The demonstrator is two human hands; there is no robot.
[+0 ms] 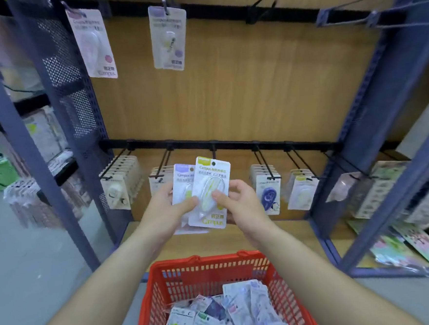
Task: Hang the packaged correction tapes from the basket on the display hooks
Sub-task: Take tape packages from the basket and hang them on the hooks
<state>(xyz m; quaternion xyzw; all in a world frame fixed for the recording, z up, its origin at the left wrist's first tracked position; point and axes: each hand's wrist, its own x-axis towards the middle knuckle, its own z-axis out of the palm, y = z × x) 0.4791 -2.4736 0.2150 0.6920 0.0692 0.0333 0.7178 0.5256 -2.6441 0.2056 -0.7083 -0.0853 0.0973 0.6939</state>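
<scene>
1. While you face a blue metal display rack, both hands are raised before its lower black hook rail.
2. Your left hand has a curled grip on a white purple-topped correction tape pack.
3. Your right hand pinches a white yellow-topped correction tape pack, thumb on its front; this pack overlaps the purple-topped one.
4. Below your arms sits a red plastic basket holding a loose heap of packs.
5. Two packs hang on upper hooks.
</scene>
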